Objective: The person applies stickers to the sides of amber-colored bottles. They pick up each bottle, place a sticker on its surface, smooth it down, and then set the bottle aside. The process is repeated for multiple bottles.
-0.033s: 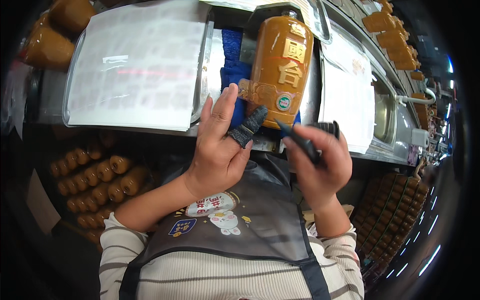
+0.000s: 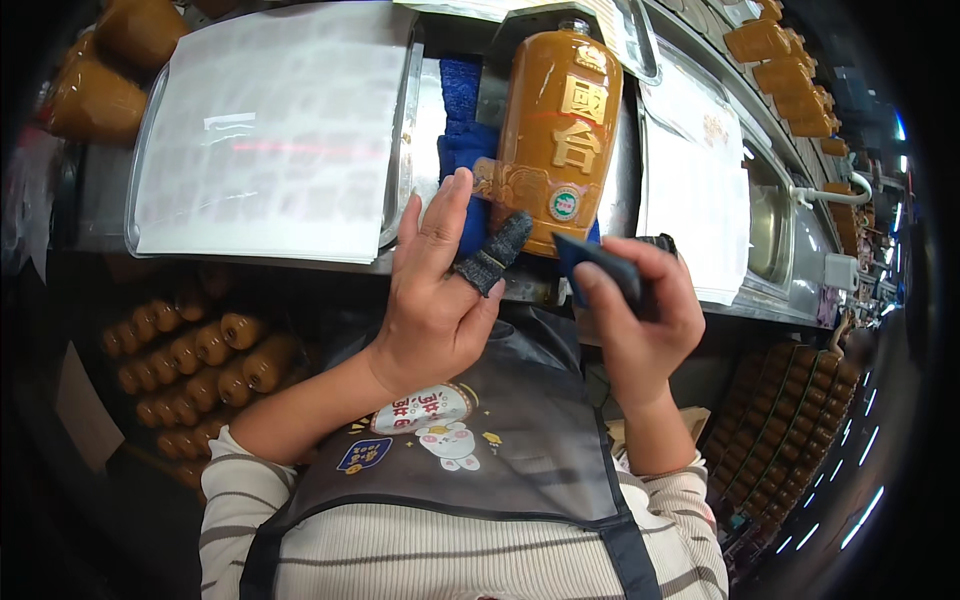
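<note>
A brown glazed bottle point(image 2: 525, 110) with raised gold characters lies on its back, its neck pointing away from me. Across its lower part runs a translucent patterned decal film point(image 2: 487, 180), whose left end sticks out past the bottle's side; a small round green-and-white emblem point(image 2: 564, 204) sits near the base. My left hand point(image 2: 432, 285) is open, fingers stretched out beside the bottle; a dark knitted cover on one finger reaches the bottle's lower left edge. In my right hand point(image 2: 650, 320) a dark, flat-edged scraper point(image 2: 605, 272) is pinched, its blade close to the bottle's base.
A blue cloth point(image 2: 460, 95) lies under and beside the bottle. To the left, a stack of white sheets point(image 2: 280, 190) rests in a tray; more sheets point(image 2: 690, 190) lie right, near a metal sink point(image 2: 768, 225). Brown bottles point(image 2: 205, 345) stand in rows below the counter.
My right hand has turned the scraper, so more of its broad face shows. The bottle appears very slightly further left. My left hand has barely moved.
</note>
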A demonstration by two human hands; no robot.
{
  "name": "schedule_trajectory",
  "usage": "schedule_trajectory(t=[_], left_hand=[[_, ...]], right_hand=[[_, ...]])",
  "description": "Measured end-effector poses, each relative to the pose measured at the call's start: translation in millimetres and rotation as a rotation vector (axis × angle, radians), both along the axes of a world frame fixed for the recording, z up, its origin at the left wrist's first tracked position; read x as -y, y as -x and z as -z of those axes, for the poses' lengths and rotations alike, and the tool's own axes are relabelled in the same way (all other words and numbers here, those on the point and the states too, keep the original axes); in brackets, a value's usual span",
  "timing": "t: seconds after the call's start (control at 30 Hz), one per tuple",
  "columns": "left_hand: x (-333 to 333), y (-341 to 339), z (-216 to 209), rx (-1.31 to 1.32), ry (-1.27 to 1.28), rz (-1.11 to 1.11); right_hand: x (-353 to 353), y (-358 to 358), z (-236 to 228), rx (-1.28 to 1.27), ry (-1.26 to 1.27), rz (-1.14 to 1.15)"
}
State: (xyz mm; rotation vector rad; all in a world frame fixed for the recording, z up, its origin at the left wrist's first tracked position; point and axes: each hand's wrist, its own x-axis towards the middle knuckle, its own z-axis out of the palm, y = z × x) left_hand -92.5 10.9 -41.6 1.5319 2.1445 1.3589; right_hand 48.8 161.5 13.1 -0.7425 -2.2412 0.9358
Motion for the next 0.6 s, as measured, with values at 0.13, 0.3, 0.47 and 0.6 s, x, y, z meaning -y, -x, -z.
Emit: schedule_trajectory(t=[0.13, 0.3, 0.47, 0.6], left_hand=[[-3, 2, 1, -0.059, -0.007, 0.014], [-4, 3, 3, -0.089, -0.013, -0.023], [-4, 11, -7, -0.126, 0.002, -0.041], [-14, 29, -11, -0.154, 0.01, 0.006]], right_hand=[[-6, -19, 20, -0.123, 0.573, 0.334], [10, 12, 5, -0.235, 0.363, 0.015], [-16, 18, 4, -0.109, 0.302, 0.248], [-13, 19, 2, -0.217, 0.381, 0.165]])
